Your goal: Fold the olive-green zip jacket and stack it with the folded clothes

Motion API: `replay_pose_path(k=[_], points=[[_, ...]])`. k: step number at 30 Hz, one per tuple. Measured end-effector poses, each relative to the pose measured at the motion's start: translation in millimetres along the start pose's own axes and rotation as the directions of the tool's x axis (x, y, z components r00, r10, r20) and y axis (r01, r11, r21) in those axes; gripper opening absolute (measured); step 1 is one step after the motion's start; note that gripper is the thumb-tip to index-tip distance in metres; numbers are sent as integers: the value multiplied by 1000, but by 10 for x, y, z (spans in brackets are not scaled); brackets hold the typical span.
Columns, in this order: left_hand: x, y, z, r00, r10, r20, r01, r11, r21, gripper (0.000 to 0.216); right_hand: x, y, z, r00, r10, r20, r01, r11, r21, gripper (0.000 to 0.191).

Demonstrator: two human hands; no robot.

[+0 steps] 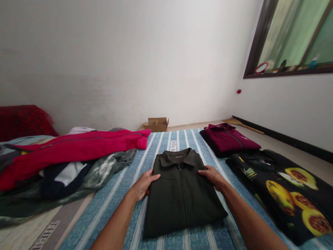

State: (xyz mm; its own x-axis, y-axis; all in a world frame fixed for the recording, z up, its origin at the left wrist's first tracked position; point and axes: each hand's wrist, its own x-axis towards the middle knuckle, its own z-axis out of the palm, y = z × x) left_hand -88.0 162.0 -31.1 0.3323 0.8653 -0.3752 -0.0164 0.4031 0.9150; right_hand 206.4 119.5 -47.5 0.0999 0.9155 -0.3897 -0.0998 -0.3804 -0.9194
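A dark olive zip-front jacket [166, 194] with a collar lies folded into a neat rectangle in front of me, collar pointing away. My left hand [144, 183] grips its left side edge, thumb on top and fingers tucked beneath. On the opposite edge, my right hand [212, 176] holds the jacket the same way, near the shoulder. Both hands' lower fingers are partly hidden by the fabric. The jacket's near edge seems slightly raised off the blue striped sheet [104, 208], though I cannot tell by how much.
At left spreads a loose heap with a bright pink garment [85, 147] over a camouflage-patterned one [104, 173]. To the right sit a folded maroon top [231, 139] and a folded black fruit-print garment [283, 194]. An open cardboard box [157, 125] stands by the wall.
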Motion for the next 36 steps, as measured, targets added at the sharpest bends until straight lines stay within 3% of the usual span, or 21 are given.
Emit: replay_pose_path(k=[10,20,25,36], points=[[-49,72,134,996,69,-48,-72,995,-70,77,41,-80,51,995,-97,11,96,993,65,41],[-191,341,412,996,62,-71,-63,998,0,100,-92,-483,19,984,-177,-18,177,984,-8,47],[-241,399,644,989,115,-92,-114,993,13,94,-259,-604,-220,974,-225,7,225,974,-10,49],[-128,304,1379,956,292,-6,-292,956,-21,81,-603,-743,-1042,949,-314,24,315,949,-20,53]])
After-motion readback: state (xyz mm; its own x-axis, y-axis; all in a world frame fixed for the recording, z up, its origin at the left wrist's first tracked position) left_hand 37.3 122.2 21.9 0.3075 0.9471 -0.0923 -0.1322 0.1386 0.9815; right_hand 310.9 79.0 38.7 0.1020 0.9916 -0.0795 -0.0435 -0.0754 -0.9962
